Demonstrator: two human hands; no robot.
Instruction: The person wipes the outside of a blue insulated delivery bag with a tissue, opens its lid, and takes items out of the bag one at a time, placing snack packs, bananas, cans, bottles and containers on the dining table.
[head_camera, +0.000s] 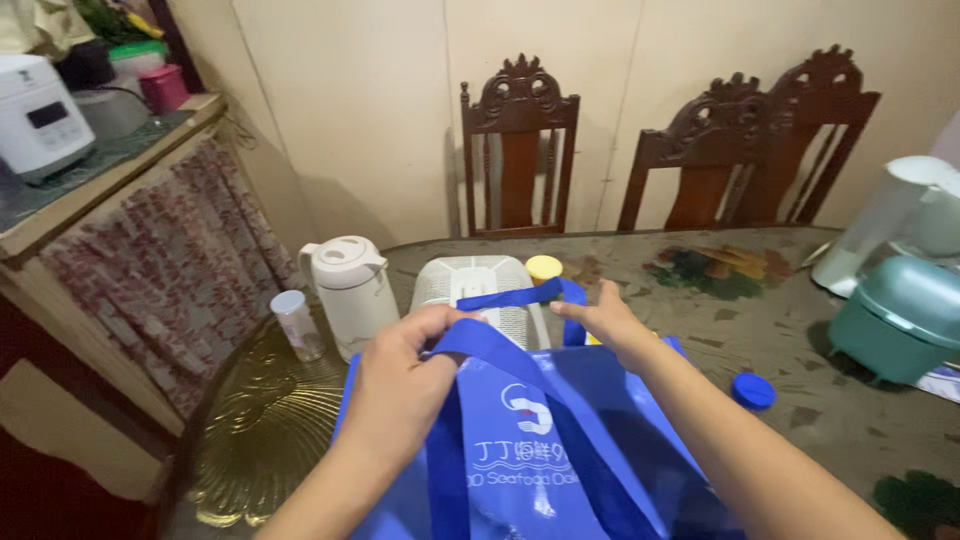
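Both hands are gripping the handles of a blue bag (540, 450) on the table's (800, 340) near edge — left hand (400, 375) clenching one strap, right hand (605, 318) pinching the other — spreading its mouth.

My blue bag (560, 450) runs off the bottom edge, so I cannot see its base or what is inside it. Its back handle covers part of the white slatted basket (478, 285) behind it, and my left hand (405, 375) hides where the near handle joins. My right hand (605, 320) covers something yellow at the bag's rim. The teal container (905, 320) and the white jug (890, 220) are cut off at the right edge.
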